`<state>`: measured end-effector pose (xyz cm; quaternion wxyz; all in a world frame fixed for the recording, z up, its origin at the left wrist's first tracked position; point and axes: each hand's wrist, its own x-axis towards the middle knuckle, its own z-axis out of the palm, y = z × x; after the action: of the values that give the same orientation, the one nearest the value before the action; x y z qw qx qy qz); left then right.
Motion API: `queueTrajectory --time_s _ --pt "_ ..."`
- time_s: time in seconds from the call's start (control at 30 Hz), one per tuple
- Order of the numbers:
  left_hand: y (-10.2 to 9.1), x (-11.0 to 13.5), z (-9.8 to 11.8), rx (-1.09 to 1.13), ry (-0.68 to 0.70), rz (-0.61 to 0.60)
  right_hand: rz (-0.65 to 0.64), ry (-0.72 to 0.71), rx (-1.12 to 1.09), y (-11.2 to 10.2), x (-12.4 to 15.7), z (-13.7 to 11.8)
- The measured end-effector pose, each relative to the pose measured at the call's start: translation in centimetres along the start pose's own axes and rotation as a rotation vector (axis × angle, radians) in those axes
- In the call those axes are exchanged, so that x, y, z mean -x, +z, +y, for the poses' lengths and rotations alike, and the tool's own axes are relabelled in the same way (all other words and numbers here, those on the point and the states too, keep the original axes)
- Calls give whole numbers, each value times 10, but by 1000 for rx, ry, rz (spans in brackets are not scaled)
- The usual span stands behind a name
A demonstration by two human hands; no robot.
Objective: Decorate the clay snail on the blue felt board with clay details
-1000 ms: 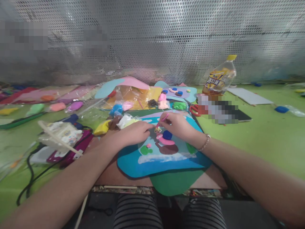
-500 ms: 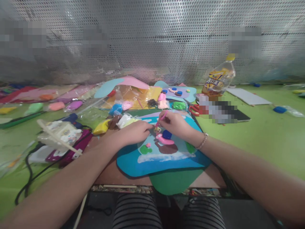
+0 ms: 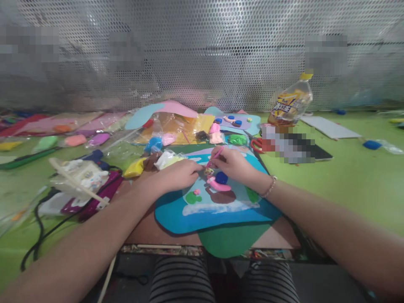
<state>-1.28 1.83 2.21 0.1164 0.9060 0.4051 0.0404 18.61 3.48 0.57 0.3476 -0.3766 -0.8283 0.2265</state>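
Between the fingers of my right hand (image 3: 232, 163) is a thin pink modelling tool (image 3: 215, 156), its tip down at the head of a clay snail. The clay snail (image 3: 219, 184) has a pink body, a dark blue shell and a small yellowish face. It lies on a blue foam sheet (image 3: 176, 219) decorated with a brown patch, green clay pieces and a white strip. My left hand (image 3: 183, 174) rests on the sheet's left side, fingers curled, fingertips close beside the snail's head. Whatever those fingertips may pinch is too small to make out.
Behind the sheet lie bagged clay lumps, among them yellow clay (image 3: 135, 168) and green clay (image 3: 237, 139). Red-handled scissors (image 3: 257, 145), a dark tablet-like slab (image 3: 311, 147) and a tilted drink bottle (image 3: 292, 103) are at the right. A cable (image 3: 38, 227) and maroon case (image 3: 110, 189) lie left.
Both hands stay almost in the same place, with the pink tool still at the snail's head. The whole view has shifted very slightly.
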Motion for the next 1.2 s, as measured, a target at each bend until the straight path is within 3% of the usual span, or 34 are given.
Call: queueTrajectory --time_s 0.63,1.2 --pt "0 0 -1 -3 11 0 30 12 -62 0 0 -2" --pt "-2 0 2 -15 1 -11 45 -14 150 -2 2 -12"
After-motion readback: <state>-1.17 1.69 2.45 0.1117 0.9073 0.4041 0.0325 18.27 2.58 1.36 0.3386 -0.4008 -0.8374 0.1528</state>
